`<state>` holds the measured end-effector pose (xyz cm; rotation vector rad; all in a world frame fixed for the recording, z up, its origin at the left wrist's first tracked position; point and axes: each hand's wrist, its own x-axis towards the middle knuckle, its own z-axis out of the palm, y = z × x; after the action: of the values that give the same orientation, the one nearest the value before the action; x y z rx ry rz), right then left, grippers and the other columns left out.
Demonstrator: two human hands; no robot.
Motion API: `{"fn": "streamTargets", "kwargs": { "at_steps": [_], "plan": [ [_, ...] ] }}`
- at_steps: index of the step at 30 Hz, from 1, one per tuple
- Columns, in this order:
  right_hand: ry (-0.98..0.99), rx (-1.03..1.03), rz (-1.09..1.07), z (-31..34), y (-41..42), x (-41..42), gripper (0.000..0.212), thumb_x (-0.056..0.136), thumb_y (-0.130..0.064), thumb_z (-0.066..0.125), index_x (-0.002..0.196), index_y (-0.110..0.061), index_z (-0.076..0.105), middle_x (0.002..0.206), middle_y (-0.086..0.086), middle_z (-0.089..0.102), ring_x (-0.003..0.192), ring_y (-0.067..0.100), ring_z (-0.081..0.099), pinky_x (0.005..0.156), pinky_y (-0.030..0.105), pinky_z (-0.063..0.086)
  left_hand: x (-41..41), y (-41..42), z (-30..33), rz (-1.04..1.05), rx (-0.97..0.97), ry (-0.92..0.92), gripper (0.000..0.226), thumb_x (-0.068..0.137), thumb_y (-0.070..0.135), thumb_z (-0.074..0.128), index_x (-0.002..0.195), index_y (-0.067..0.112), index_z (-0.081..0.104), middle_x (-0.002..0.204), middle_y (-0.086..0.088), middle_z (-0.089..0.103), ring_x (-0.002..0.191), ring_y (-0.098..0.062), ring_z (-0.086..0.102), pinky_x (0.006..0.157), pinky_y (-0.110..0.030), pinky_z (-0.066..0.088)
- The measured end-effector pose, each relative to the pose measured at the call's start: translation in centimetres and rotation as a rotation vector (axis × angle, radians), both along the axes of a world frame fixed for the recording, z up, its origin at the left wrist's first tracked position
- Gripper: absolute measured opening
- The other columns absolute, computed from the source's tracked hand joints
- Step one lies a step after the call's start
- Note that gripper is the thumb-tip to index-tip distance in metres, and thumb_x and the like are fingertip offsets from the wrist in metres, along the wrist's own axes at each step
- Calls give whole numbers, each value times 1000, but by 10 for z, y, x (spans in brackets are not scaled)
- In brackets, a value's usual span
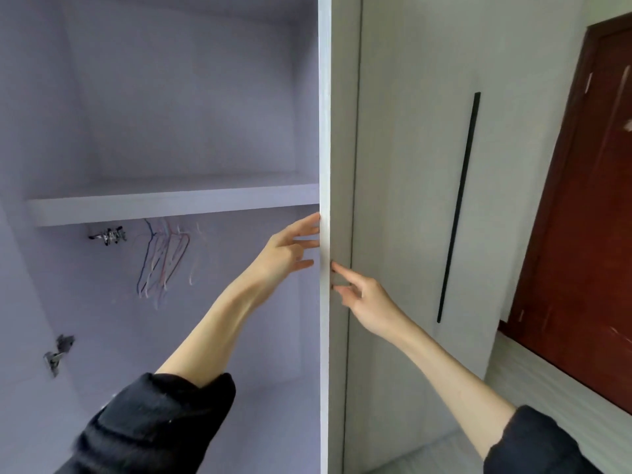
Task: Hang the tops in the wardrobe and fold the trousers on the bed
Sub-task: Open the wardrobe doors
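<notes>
The wardrobe stands open on the left, with a pale lilac inside and a shelf (171, 205) across it. Under the shelf hang several thin wire hangers (164, 258), all bare. A white door edge (325, 131) runs down the middle of the view. My left hand (290, 251) reaches up with straight fingers, its fingertips touching the inner side of that edge. My right hand (362, 299) touches the outer side of the edge with its fingertips, fingers slightly bent. No tops or trousers are in view.
A closed grey wardrobe door (410, 200) with a long black handle strip (460, 206) is at the right. Beyond it stands a dark red room door (588, 217). Metal hinges (58, 352) sit on the left inner wall.
</notes>
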<state>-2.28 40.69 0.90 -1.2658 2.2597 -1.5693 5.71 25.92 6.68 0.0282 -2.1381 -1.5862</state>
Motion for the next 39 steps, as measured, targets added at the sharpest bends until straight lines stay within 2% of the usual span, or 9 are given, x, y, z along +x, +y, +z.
{"fn": "streamTargets", "kwargs": {
  "at_steps": [3, 5, 8, 11, 19, 28, 32, 35, 39],
  "plan": [
    [-62, -16, -28, 3, 36, -9, 47, 98, 3, 35, 141, -14, 40, 123, -4, 53, 122, 20, 52, 106, 36, 40, -12, 33, -1, -37, -24, 1, 74, 81, -17, 21, 130, 34, 46, 131, 5, 51, 110, -7, 56, 89, -27, 50],
    [-113, -27, -54, 5, 58, -17, 44, 99, 1, 35, 139, -13, 44, 116, 2, 55, 118, 26, 55, 100, 37, 46, -21, 54, -2, -59, -13, -1, 74, 83, -17, 22, 127, 38, 46, 132, 7, 50, 110, -6, 55, 91, -30, 50],
    [-184, -35, -74, 10, 87, -29, 39, 100, -1, 35, 134, -13, 49, 122, 11, 56, 116, 25, 55, 97, 37, 48, -35, 82, -1, -96, -16, -14, 72, 86, -15, 24, 124, 43, 45, 128, 13, 50, 109, -1, 55, 93, -30, 49],
    [-213, -47, -85, 12, 114, -41, 36, 100, -3, 34, 125, -20, 53, 124, 7, 58, 114, 18, 57, 96, 35, 48, -51, 111, -1, -107, -60, -40, 71, 89, -11, 25, 128, 46, 40, 131, 12, 46, 117, -6, 51, 98, -33, 45],
    [-263, -34, -128, 14, 158, -69, 41, 102, -5, 30, 138, -17, 45, 134, 1, 52, 120, 17, 53, 97, 35, 47, -83, 155, -8, -183, -51, -96, 68, 92, -10, 23, 144, 32, 32, 149, 16, 30, 132, -9, 40, 104, -32, 40],
    [-263, -60, -174, 11, 176, -91, 44, 100, -6, 31, 135, -29, 47, 118, -14, 53, 116, 9, 50, 92, 30, 47, -113, 185, -17, -257, -66, -157, 56, 101, 7, 24, 149, 34, 14, 155, 17, 14, 141, -9, 24, 113, -37, 30],
    [-274, -74, -200, 13, 180, -99, 44, 100, -6, 32, 136, -26, 46, 108, -20, 54, 114, 10, 51, 90, 30, 47, -125, 195, -17, -227, -54, -144, 48, 104, 24, 26, 149, 35, 14, 155, 15, 15, 141, -11, 24, 114, -38, 29],
    [-279, -73, -220, 16, 183, -103, 42, 101, -8, 33, 138, -23, 44, 118, -11, 53, 121, 16, 50, 93, 32, 46, -130, 203, -17, -223, -68, -134, 47, 104, 34, 23, 150, 32, 14, 156, 13, 17, 141, -11, 25, 113, -37, 29],
    [-202, -36, -273, 9, 184, -101, 41, 100, -10, 37, 138, -23, 45, 123, -12, 51, 122, 19, 50, 102, 38, 45, -127, 202, -18, -201, -55, -95, 45, 103, 35, 28, 148, 30, 23, 153, 12, 24, 138, -11, 29, 113, -38, 31]
  ]
}}
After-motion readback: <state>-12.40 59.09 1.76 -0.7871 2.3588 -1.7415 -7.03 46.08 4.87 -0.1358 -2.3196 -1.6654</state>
